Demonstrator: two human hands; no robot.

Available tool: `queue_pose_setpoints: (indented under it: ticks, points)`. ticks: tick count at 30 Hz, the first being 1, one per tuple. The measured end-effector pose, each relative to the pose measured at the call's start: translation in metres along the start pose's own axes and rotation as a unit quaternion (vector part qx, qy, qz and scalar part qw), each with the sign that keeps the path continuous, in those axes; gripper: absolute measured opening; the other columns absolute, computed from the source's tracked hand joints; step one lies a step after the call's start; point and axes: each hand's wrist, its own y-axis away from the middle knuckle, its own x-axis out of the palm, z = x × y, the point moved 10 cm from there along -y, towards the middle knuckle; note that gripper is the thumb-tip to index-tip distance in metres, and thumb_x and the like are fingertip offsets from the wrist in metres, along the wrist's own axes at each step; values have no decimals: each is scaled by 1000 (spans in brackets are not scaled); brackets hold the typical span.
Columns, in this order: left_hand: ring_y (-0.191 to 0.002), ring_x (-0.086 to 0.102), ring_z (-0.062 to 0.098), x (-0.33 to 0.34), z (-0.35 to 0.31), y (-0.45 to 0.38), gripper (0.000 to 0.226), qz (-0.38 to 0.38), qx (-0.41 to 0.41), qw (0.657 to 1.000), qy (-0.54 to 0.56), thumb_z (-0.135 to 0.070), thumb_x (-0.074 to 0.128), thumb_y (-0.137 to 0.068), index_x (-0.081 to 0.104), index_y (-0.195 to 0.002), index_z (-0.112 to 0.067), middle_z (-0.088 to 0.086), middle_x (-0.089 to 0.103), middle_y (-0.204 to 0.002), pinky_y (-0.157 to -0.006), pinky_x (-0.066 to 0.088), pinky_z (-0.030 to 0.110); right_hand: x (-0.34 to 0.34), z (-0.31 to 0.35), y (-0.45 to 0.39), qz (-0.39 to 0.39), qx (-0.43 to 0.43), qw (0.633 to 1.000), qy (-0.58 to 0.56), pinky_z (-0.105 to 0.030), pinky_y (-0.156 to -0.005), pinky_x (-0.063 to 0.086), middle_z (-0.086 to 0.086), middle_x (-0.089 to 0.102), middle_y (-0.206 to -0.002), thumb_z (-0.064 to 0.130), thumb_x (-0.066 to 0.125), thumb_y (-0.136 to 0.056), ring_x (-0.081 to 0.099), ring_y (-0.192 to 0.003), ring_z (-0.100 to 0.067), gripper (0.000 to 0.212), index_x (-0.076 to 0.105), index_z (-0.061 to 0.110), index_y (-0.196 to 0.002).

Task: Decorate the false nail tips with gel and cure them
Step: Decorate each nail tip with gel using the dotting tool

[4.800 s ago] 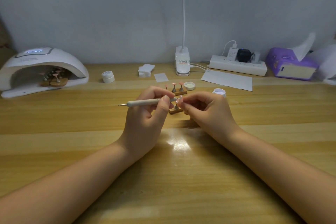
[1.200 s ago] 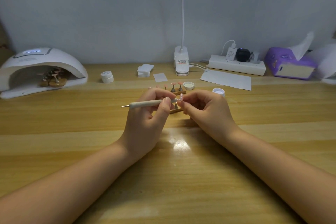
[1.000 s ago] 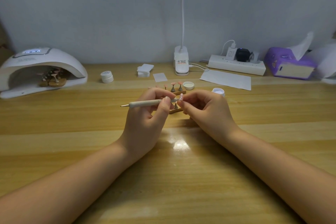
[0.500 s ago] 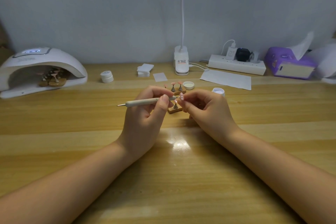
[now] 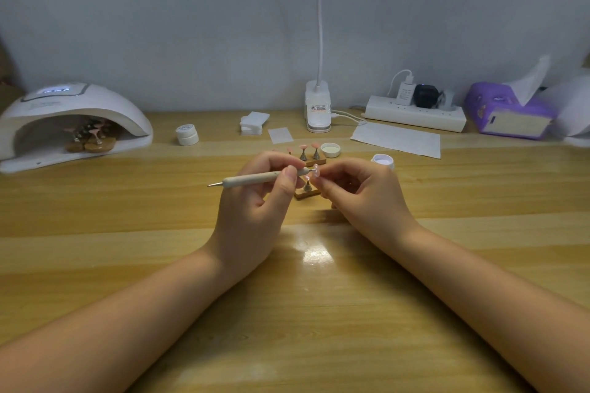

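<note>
My left hand pinches a beige dotting pen, its working tip touching a pink false nail tip. My right hand pinches that nail tip from the right, above a small wooden stand with a metal holder. Behind it stands another wooden base with pink nail tips on holders. An open gel jar sits just past my right hand, its lid further left. The white curing lamp at far left holds more nail stands inside.
A closed white jar, white pads, a small white card, a desk lamp base, a paper sheet, a power strip and a purple tissue pack line the back of the wooden table.
Both hands stay together at the nail tip. The pen has shifted only slightly, with small strokes at the tip; nothing else moved.
</note>
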Motion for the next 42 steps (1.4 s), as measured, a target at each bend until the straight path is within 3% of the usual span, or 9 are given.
queue_pose_setpoints:
  ticks: [15, 19, 28, 42]
  points:
    - [-83, 68, 14, -3, -1, 1, 12, -8, 8, 1000, 9, -16, 52, -91, 63, -94, -18, -2, 69, -86, -75, 55, 25, 0, -2, 0, -4, 10, 1000, -9, -15, -65, 51, 8, 71, -79, 13, 73, -84, 66, -72, -2, 11, 74, 11, -95]
    - [-82, 66, 17, -3, -1, 1, 11, -6, 14, 1000, 6, -16, 53, -91, 63, -93, -18, 1, 68, -86, -75, 57, 33, -1, -1, 0, -7, 8, 1000, -1, -15, -66, 51, 8, 70, -79, 13, 73, -84, 65, -72, -1, 11, 74, 11, -95]
    - [-82, 66, 12, 3, 1, 0, 12, 13, 2, 1000, 2, -14, 51, -91, 63, -93, -13, 0, 67, -88, -76, 56, 29, -1, 2, 0, -4, 3, 1000, 13, -16, -67, 53, 8, 70, -80, 12, 73, -84, 65, -73, -1, 12, 73, 12, -96]
    - [-83, 66, 15, 1, -1, 0, 12, 6, 3, 1000, -3, -14, 51, -91, 63, -93, -14, 2, 67, -89, -78, 57, 39, -2, 2, 0, -7, 10, 1000, 15, -19, -67, 54, 6, 71, -80, 14, 73, -84, 65, -73, -3, 12, 74, 12, -95]
